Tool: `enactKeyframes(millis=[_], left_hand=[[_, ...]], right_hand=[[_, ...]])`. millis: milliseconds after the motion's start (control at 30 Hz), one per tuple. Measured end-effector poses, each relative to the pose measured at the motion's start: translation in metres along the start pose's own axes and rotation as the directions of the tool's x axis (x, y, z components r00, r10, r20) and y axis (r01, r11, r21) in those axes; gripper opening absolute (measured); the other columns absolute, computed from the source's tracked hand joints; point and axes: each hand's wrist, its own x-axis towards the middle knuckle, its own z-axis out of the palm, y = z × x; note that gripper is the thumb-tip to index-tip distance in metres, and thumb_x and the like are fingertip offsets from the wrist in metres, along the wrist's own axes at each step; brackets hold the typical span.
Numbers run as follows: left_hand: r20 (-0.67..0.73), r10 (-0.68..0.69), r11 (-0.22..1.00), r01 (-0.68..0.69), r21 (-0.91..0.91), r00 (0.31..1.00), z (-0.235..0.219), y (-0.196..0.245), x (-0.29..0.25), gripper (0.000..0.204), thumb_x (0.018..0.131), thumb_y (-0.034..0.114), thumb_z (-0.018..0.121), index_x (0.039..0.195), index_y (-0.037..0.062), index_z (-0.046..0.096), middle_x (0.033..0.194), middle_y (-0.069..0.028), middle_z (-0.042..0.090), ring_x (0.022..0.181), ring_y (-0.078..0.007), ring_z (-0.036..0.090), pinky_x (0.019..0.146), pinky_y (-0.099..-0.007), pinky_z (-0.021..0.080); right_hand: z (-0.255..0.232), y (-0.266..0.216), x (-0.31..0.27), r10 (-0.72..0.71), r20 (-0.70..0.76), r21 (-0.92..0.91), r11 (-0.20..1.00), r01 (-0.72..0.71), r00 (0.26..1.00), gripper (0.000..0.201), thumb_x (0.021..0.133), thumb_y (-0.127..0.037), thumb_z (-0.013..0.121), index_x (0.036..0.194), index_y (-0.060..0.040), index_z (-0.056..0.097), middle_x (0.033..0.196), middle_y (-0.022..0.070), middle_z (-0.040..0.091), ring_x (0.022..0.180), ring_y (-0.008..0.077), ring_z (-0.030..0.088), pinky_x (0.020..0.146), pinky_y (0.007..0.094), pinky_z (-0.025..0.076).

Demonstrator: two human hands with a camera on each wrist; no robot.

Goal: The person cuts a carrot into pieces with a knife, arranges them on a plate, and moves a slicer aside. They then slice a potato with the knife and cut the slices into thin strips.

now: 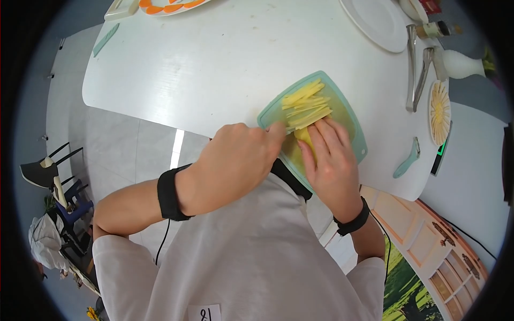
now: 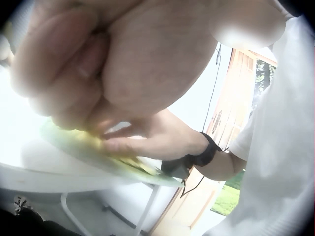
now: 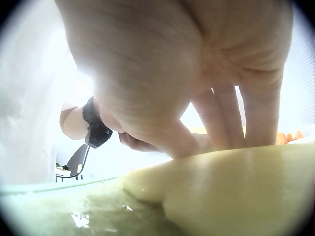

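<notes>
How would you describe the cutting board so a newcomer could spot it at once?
Start at the white table and follow its near edge to the person's two hands. Beneath them lies the cutting board, pale green and translucent, with rounded corners. Unlike the white plate farther back, it carries yellow potato strips.

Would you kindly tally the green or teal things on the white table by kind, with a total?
Teal cutting board under the potato: 1
Teal peeler near the table's right edge: 1
Green flat tool at the far left: 1
Total: 3
</notes>
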Motion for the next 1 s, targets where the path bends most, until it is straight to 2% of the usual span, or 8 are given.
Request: enactKeyframes(millis=[200, 300, 400, 500, 600, 700, 900, 1000], left_hand=[[-0.049, 0.066, 0.995, -0.07, -0.075, 0.997, 0.001, -0.001, 0.021, 0.017, 0.083, 0.001, 0.06, 0.096, 0.0002, 0.05, 0.057, -0.0152, 0.058, 0.051, -0.0358, 0.06, 0.045, -0.0423, 0.046], [-0.038, 0.025, 0.999, -0.026, -0.022, 0.999, 0.0, -0.003, 0.009, 0.011, 0.085, 0.005, 0.062, 0.087, 0.0004, 0.052, 0.057, -0.0114, 0.059, 0.051, -0.0295, 0.063, 0.047, -0.037, 0.051], [0.051, -0.014, 1.0, 0.015, -0.023, 0.999, -0.002, -0.006, 0.0, 0.015, 0.085, 0.002, 0.059, 0.097, 0.0003, 0.05, 0.056, -0.0142, 0.057, 0.05, -0.0343, 0.061, 0.046, -0.0427, 0.047], [-0.034, 0.067, 0.996, -0.069, -0.049, 0.997, 0.001, -0.003, 0.013, 0.013, 0.088, 0.004, 0.058, 0.099, 0.0, 0.051, 0.056, -0.0133, 0.058, 0.049, -0.0339, 0.06, 0.047, -0.0422, 0.047], [0.03, 0.018, 1.0, -0.018, 0.001, 0.999, 0.001, -0.001, 0.016, 0.012, 0.089, 0.004, 0.058, 0.099, -0.0003, 0.051, 0.058, -0.0136, 0.059, 0.051, -0.0338, 0.061, 0.047, -0.0419, 0.048], [0.001, -0.027, 0.998, 0.027, -0.049, 1.0, 0.008, -0.007, 0.0, 0.012, 0.088, 0.004, 0.058, 0.095, 0.0001, 0.05, 0.059, -0.0143, 0.059, 0.053, -0.0336, 0.062, 0.048, -0.041, 0.049], [-0.147, 0.102, 0.989, -0.116, -0.091, 0.984, 0.014, -0.001, 0.031, 0.012, 0.087, 0.004, 0.058, 0.094, 0.0002, 0.049, 0.061, -0.0155, 0.06, 0.054, -0.0344, 0.062, 0.048, -0.0422, 0.049], [-0.069, 0.01, 0.996, -0.016, -0.089, 0.998, 0.003, -0.005, 0.016, 0.012, 0.087, 0.004, 0.058, 0.093, -0.0003, 0.049, 0.061, -0.0162, 0.06, 0.053, -0.0359, 0.061, 0.047, -0.0433, 0.048]], right_hand=[[0.0, -0.001, 0.0, 0.003, 0.006, -0.01, 1.0, -0.003, 1.0, 0.037, 0.083, -0.001, 0.074, 0.115, 0.0141, 0.063, 0.122, 0.0208, 0.06, 0.116, 0.0365, 0.059, 0.094, 0.0407, 0.054], [-0.001, -0.002, 0.002, 0.001, -0.004, 0.004, 1.0, -0.001, 1.0, 0.037, 0.083, -0.001, 0.074, 0.115, 0.0143, 0.063, 0.121, 0.021, 0.06, 0.116, 0.0366, 0.059, 0.094, 0.0407, 0.054], [0.0, -0.002, 0.001, 0.009, -0.004, 0.002, 1.0, -0.009, 1.0, 0.036, 0.083, -0.001, 0.074, 0.115, 0.0145, 0.063, 0.121, 0.0211, 0.06, 0.116, 0.0369, 0.059, 0.094, 0.0406, 0.054], [-0.001, -0.002, 0.0, 0.01, 0.018, -0.003, 1.0, -0.01, 1.0, 0.037, 0.083, -0.001, 0.074, 0.115, 0.0145, 0.063, 0.121, 0.0211, 0.06, 0.116, 0.0366, 0.059, 0.094, 0.0406, 0.054], [0.0, -0.001, 0.001, -0.001, 0.015, -0.007, 1.0, 0.001, 1.0, 0.037, 0.083, -0.001, 0.074, 0.115, 0.0145, 0.063, 0.121, 0.0215, 0.06, 0.116, 0.0367, 0.058, 0.095, 0.0406, 0.054], [-0.001, -0.001, 0.001, 0.006, 0.015, 0.004, 1.0, -0.006, 1.0, 0.037, 0.083, -0.001, 0.074, 0.115, 0.0144, 0.063, 0.121, 0.0218, 0.06, 0.116, 0.0371, 0.058, 0.095, 0.0408, 0.053], [-0.002, -0.002, 0.0, 0.014, 0.053, -0.017, 1.0, -0.013, 0.999, 0.037, 0.084, -0.003, 0.073, 0.116, 0.0137, 0.063, 0.12, 0.0214, 0.06, 0.115, 0.0367, 0.058, 0.094, 0.0404, 0.053], [-0.002, -0.003, 0.002, 0.026, 0.046, -0.001, 1.0, -0.026, 0.999, 0.036, 0.085, -0.003, 0.073, 0.116, 0.0134, 0.063, 0.119, 0.0208, 0.06, 0.115, 0.0359, 0.058, 0.094, 0.0397, 0.053]])
